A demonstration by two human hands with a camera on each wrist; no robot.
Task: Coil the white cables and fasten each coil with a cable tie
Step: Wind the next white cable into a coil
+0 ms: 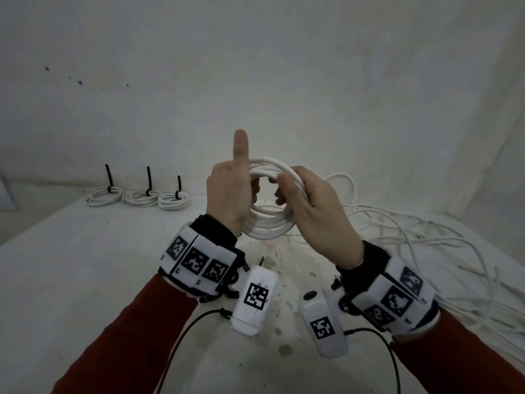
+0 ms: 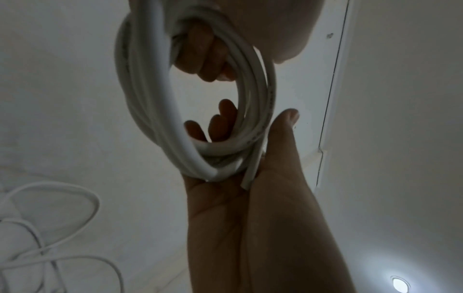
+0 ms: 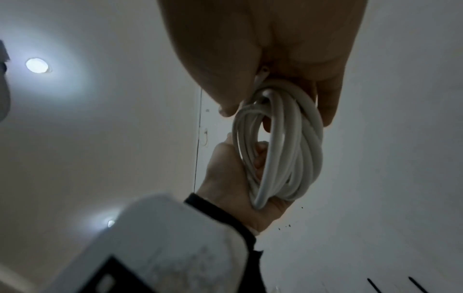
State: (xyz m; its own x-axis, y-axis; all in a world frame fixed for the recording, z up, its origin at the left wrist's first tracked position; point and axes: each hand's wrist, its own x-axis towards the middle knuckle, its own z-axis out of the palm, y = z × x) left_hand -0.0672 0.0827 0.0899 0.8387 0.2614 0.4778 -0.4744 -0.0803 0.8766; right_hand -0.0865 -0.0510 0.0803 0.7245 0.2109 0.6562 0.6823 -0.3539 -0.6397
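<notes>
**Spotter:** Fingers first: your left hand [image 1: 231,191] has its lower fingers curled through the white coil [image 1: 268,223] while the index finger sticks straight up. Your right hand [image 1: 315,214] pinches the coil's upper right side between thumb and curled fingers.

**Checker:** So you hold the coil in both hands, upright, in the air above the table [image 1: 85,265]?

**Spotter:** Yes, lifted off the pale, speckled tabletop. From your left wrist camera a cut cable end [image 2: 248,178] lies against your palm; I think it is loose, though the picture is dim.

**Checker:** What room do you have around it?

**Spotter:** Open tabletop to your left. Three tied coils [image 1: 139,197] sit in a row at the far left edge by the wall, each with a black cable tie [image 1: 109,177] standing up. To your right, a tangle of loose white cables [image 1: 426,245] sprawls towards the table's right edge.

**Checker:** Texture?

**Spotter:** Smooth, round, glossy cable in several stacked loops.
</notes>
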